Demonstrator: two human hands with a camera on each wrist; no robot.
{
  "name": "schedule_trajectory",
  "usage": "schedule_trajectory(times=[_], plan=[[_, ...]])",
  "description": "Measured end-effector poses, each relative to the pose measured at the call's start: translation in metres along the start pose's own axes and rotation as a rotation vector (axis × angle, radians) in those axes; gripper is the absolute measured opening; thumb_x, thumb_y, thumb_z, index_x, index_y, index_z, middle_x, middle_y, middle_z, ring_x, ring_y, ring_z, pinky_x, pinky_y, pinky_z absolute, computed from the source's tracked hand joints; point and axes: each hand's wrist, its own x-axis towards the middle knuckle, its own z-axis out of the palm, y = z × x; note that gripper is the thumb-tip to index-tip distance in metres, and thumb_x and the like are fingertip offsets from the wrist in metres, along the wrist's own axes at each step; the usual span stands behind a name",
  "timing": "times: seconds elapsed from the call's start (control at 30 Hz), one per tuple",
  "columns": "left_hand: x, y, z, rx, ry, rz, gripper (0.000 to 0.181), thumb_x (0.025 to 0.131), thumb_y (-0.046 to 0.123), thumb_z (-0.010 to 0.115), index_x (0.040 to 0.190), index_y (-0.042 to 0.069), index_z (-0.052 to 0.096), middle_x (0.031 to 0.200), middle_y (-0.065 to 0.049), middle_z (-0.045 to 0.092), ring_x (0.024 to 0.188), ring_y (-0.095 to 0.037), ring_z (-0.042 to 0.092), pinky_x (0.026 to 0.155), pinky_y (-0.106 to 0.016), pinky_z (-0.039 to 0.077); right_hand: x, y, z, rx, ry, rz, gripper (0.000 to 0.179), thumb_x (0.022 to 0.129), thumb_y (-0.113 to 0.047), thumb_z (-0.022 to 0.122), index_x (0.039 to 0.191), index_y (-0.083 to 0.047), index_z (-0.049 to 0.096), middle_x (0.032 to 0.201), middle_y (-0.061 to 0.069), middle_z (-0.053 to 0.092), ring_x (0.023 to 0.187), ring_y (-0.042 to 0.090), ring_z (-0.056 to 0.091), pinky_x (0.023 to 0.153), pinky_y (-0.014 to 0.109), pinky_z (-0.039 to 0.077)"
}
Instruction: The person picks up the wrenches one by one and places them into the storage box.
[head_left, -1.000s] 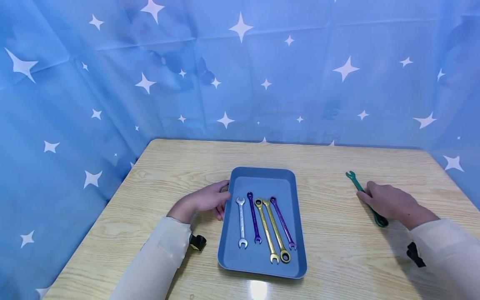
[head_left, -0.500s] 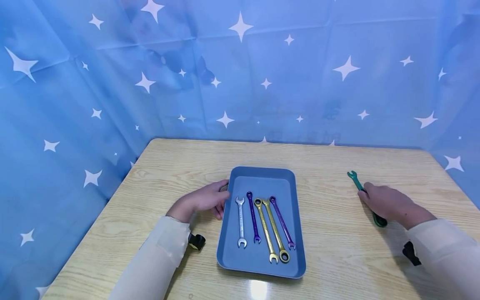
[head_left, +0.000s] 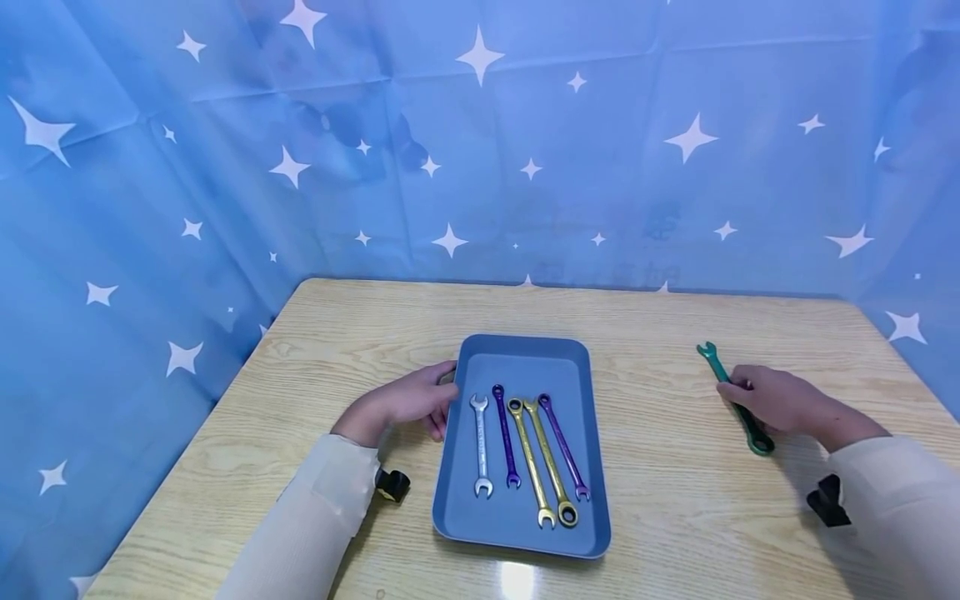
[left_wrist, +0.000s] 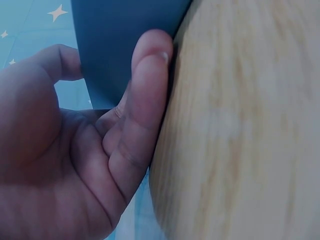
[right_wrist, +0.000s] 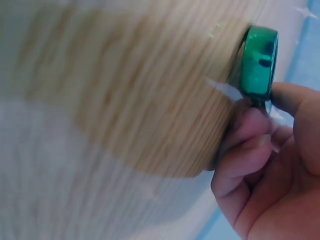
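My left hand (head_left: pixel 405 400) holds the left wall of a blue-grey tray (head_left: pixel 600 467). In the left wrist view its fingers (left_wrist: pixel 145 95) lie against the tray's outer side (left_wrist: pixel 107 30), and the thumb reaches the rim. Inside the tray lie a silver wrench (head_left: pixel 482 446), two purple wrenches (head_left: pixel 507 436) and two gold wrenches (head_left: pixel 532 462), side by side. To the right, my right hand (head_left: pixel 783 400) pinches a green wrench (head_left: pixel 752 429) around its middle, close to the table. The right wrist view shows the wrench's ring end (right_wrist: pixel 257 62) sticking out past the thumb and fingers.
A light wood table (head_left: pixel 652 350) carries everything. Behind it and along the left hangs a blue curtain (head_left: pixel 480 167) with white stars. A black wrist camera (head_left: pixel 392 485) sits on the left wrist, another camera (head_left: pixel 828 502) on the right.
The green wrench has shifted slightly right with my right hand, whose wrist has turned a little, so more of the ring end shows. My left hand and the tray stay nearly still.
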Motion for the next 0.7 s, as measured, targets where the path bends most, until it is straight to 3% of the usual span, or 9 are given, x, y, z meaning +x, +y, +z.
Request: schedule_trajectory(times=[0.23,0.7], plan=[[0.0019,-0.0029,-0.0006,0.003,-0.004,-0.001,0.07,0.098,0.023,0.043,0.162,0.017,0.016,0.077,-0.015,0.069,0.064,-0.025,0.067,0.063,-0.039,0.063,-0.0006,0.0028,-0.0016,0.058,-0.013,0.0,0.037,0.106,-0.038,0.046,0.083,-0.008,0.048,0.055,-0.004,0.039,0.044,0.011,0.039,0.045,0.031,0.039],[0.0029,-0.0047,-0.0002,0.007,0.001,0.003,0.071,0.098,0.023,0.044,0.162,0.017,0.015,0.078,-0.015,0.069,0.065,-0.025,0.067,0.064,-0.039,0.063,-0.0008,0.0073,0.0014,0.013,0.033,-0.014,0.04,0.104,-0.039,0.049,0.077,-0.01,0.053,0.053,-0.005,0.042,0.045,0.011,0.041,0.048,0.03,0.038]])
